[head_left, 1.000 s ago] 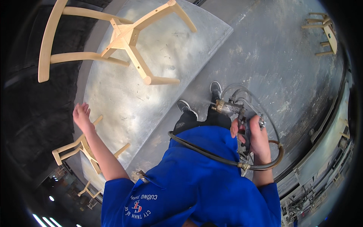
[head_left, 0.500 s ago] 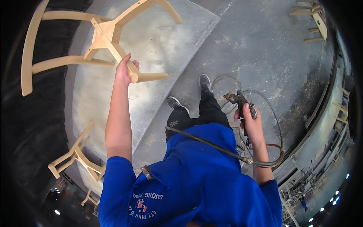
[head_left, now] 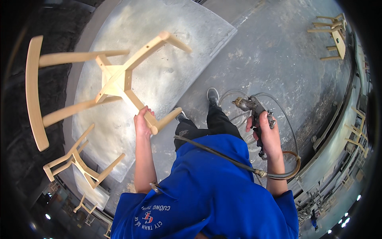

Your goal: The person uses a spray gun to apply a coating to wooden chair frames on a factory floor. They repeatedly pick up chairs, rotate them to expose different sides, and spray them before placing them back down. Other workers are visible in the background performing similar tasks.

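Note:
My left hand (head_left: 143,122) is closed around one arm of the cross brace on a pale wooden chair frame (head_left: 117,81). The frame has no seat panel; its legs stick out to the sides, and a wide curved rail joins two of them at the far left. My right hand (head_left: 269,133) grips a dark metal spray gun (head_left: 254,106) by its handle, its brass nozzle end pointing left, apart from the frame. I cannot make out whether the trigger is pressed. A hose (head_left: 217,156) lies across the front of my blue shirt and loops round my right forearm.
Beneath the chair frame is a large pale board (head_left: 167,71) with a straight edge. A second chair frame (head_left: 85,165) stands at the lower left. Another wooden piece (head_left: 337,40) is at the far right. A grey hose (head_left: 284,109) curls near my feet.
My left hand has drawn the chair frame toward me, and the frame has turned somewhat. The spray gun stays almost where it was, in my right hand.

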The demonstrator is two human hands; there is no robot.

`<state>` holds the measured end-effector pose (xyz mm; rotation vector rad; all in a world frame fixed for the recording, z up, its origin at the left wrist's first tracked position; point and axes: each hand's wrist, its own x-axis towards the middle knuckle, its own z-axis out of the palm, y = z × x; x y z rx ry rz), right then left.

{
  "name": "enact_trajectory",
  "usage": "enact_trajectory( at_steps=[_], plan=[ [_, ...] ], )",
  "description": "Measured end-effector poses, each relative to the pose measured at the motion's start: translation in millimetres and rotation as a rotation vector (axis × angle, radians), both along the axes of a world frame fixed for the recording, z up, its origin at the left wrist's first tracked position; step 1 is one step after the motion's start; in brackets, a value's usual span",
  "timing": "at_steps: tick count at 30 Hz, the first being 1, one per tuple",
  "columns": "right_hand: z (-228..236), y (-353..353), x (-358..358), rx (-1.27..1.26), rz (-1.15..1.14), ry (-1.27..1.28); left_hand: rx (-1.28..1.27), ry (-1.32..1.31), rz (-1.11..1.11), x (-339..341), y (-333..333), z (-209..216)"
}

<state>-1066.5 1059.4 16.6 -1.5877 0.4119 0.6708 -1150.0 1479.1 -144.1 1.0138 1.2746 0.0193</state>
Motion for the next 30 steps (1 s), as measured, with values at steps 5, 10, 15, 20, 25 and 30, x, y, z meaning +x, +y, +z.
enact_trajectory(
  at_steps=[5,10,15,20,25,30],
  plan=[
    [8,-17,-6,0.034,-0.128,-0.003,-0.131,-0.148,0.274,111,21,-24],
    [8,-24,-10,0.169,-0.129,0.022,-0.105,-0.178,0.173,196,67,-19],
    [16,-32,-8,0.316,-0.162,-0.020,-0.034,-0.282,0.089,104,124,0],
    [4,-37,-6,0.284,-0.037,-0.049,-0.180,-0.270,0.662,-38,222,20],
    [-36,-38,-14,0.017,-0.078,0.054,0.327,-0.325,0.254,-68,305,114],
    [-33,-42,-52,-0.005,-0.234,0.069,0.769,-0.206,-0.122,-7,354,179]
  ],
)
